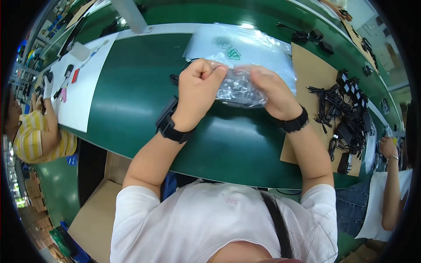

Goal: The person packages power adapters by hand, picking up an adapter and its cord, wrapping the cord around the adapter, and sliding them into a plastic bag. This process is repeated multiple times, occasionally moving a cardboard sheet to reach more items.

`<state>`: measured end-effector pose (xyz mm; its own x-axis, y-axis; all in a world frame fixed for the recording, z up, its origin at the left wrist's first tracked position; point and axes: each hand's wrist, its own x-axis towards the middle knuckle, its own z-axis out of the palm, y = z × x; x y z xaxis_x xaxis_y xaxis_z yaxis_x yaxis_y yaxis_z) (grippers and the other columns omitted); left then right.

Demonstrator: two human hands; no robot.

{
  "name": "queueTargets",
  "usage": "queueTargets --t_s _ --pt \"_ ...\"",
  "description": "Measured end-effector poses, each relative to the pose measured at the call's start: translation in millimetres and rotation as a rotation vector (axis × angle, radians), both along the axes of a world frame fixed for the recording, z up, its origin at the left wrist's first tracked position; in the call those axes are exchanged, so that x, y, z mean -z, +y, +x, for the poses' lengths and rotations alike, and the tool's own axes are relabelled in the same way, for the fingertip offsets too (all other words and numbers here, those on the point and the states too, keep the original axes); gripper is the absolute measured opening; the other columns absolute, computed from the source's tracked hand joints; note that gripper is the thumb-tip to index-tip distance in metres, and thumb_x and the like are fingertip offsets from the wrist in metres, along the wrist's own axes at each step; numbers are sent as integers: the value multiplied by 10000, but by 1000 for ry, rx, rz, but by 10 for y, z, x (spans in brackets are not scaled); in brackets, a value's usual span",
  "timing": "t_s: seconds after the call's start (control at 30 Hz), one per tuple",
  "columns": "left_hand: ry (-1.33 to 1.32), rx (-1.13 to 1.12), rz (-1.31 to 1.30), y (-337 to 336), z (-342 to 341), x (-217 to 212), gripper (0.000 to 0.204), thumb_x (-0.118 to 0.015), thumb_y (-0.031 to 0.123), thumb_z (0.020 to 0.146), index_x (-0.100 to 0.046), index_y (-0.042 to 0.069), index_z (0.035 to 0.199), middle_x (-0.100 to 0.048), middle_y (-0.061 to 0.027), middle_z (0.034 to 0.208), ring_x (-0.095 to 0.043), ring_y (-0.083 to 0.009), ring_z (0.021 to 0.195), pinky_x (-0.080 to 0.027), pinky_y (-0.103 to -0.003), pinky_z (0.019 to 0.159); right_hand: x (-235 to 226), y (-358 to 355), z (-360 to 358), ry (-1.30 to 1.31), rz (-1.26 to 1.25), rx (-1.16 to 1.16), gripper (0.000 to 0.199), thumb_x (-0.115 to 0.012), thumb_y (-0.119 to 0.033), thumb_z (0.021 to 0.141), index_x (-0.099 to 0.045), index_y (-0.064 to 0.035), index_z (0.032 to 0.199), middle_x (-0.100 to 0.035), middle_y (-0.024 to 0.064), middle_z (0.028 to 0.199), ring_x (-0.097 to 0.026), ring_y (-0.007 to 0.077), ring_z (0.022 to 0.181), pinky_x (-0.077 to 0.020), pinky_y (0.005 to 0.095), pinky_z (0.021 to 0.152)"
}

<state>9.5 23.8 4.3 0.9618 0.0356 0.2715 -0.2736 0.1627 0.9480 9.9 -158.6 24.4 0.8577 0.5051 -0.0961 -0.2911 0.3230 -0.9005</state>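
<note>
1. Two hands meet over the green table point(131, 101), both closed on one crumpled clear plastic bag point(239, 87); the left hand point(198, 90) is a tight fist pinching the bag's left edge, the right hand point(272, 90) has fingers folded down on its right part, thumb hidden under the film.
2. The bag lies between the two grips, its long axis running left to right; it bulges toward the near side, and something dark shows through its lower edge, too blurred to name; neither hand is nearer, since both already touch it, the left at the end, the right along the top.
3. Just beyond the hands, on the far side, lies a stack of flat clear bags point(250, 46) with green marks, touching or partly under the held bag; I cannot tell which.
4. To the right a brown cardboard sheet point(307, 72) carries a heap of black power adapters with cables point(348, 116), well apart from the right hand; more black adapters point(313, 36) sit at the far right.
5. Each wrist wears a black band; the left one point(169, 122) carries a bulky block.
6. At far left a white sheet point(85, 92) holds small items; a person in a yellow striped shirt point(33, 136) works there; another person's arm point(390, 175) shows at the right edge.
</note>
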Motion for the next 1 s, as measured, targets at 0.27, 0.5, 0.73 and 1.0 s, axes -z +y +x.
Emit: queueTargets --t_s 0.27,0.5,0.73,1.0 --pt "253 -56 -297 560 416 -197 160 -540 44 857 -478 19 1003 -522 -120 1042 -548 -176 889 -487 -321 781 -231 77 948 -124 -153 221 245 -507 -135 902 -572 22 1078 -619 65 978 -574 132 909 -457 272 822" --pt "21 -329 47 765 240 31 104 -541 32 856 -466 18 927 -547 -57 787 -520 -90 635 -449 -204 555 347 -508 2848 -1379 -1484 1045 264 -579 -28 702 -697 -154 903 -579 123 1036 -506 320 972 -403 399 811" --pt "-108 -382 182 890 269 92 99 -566 -7 835 -491 21 893 -535 -40 771 -511 -73 651 -427 -184 582 601 -532 3237 -1036 -1688 319 334 -604 -337 793 -641 -122 1046 -624 157 1007 -583 322 919 -468 362 816" --pt "-165 -362 279 833 318 138 80 -535 -26 843 -487 11 894 -551 -63 760 -524 -103 649 -440 -208 601 555 -2320 3122 -289 -1901 -9 420 -613 -355 783 -621 -68 1090 -637 150 954 -603 236 815 -469 337 786"
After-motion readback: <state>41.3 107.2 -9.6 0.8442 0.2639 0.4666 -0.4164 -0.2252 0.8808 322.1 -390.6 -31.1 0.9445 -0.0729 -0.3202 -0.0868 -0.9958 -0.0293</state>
